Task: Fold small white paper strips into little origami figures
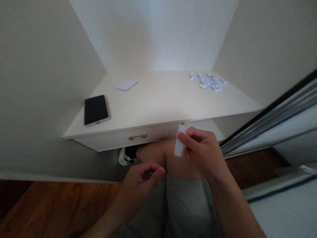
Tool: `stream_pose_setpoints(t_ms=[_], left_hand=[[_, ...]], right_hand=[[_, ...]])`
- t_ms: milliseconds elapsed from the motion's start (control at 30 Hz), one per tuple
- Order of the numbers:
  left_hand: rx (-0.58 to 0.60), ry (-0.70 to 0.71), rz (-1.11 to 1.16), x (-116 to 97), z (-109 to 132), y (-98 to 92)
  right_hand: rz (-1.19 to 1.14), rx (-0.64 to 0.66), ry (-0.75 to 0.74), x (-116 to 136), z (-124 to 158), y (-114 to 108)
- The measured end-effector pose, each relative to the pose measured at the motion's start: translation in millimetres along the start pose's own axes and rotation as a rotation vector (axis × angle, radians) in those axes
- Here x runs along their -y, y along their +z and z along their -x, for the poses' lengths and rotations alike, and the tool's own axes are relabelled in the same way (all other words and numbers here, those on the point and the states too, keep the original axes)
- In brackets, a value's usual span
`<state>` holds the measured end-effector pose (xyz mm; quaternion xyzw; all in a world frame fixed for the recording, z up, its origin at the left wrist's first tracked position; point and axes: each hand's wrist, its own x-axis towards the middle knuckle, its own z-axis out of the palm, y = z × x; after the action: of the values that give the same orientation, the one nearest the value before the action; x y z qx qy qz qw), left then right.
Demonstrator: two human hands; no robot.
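A small white paper strip (178,148) is pinched between the thumb and fingers of my right hand (201,148). The strip points up and down, in front of the desk's front edge and above my knees. Lower and to the left, my left hand (145,177) hovers over my lap. Its fingers are curled, with thumb and forefinger tips brought together and nothing visible between them. On the white desk (153,102), several crumpled paper pieces (210,82) lie in a loose group at the back right. A flat white paper sheet (126,85) rests at the back left.
A dark-screened phone (96,109) lies near the desk's left front corner. Below the desktop is a drawer with a metal handle (137,136). Walls close in the desk on both sides. Metal sliding tracks (269,115) run along the right, beside a light woven mat (287,208).
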<state>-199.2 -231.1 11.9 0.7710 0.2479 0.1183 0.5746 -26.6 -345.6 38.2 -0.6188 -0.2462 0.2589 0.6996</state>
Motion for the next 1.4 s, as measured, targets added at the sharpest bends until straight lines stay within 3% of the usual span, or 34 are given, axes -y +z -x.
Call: stream_pose_setpoints(t_ms=[100, 233, 400, 567, 667, 867, 967, 1133, 1400], left_hand=[[-0.102, -0.057, 0.259, -4.4, -15.5, -12.2], [-0.046, -0.015, 0.396, -19.0, -32.2, -12.8], [-0.11, -0.011, 0.415, -15.5, -36.4, -1.4], [-0.105, -0.026, 0.448, -9.4, -39.5, 1.0], [-0.173, -0.026, 0.479, -14.0, -41.3, 4.3], [-0.313, -0.029, 0.586, -22.5, -41.7, 17.6], [-0.297, -0.065, 0.561, -21.0, -40.4, 22.5], [-0.249, -0.05, 0.587, -16.6, -40.0, 23.5], [-0.138, -0.046, 0.572, -11.8, -42.2, 20.1]], right_hand=[[0.256, 0.197, -0.071, 2.8, -1.6, 4.6], [0.392, 0.285, -0.116, 0.4, 0.0, 11.6], [0.253, 0.238, -0.037, -10.1, 1.1, 6.1], [0.208, 0.222, -0.06, -11.5, 3.6, 4.3], [0.195, 0.191, -0.072, -10.2, 4.6, 6.1], [0.318, -0.011, -0.213, -15.3, 10.5, 11.8], [0.398, -0.094, -0.328, -20.0, 14.3, 15.3], [0.336, -0.163, -0.46, -24.8, 18.1, 19.1], [0.18, -0.188, -0.295, -25.4, 21.5, 17.2]])
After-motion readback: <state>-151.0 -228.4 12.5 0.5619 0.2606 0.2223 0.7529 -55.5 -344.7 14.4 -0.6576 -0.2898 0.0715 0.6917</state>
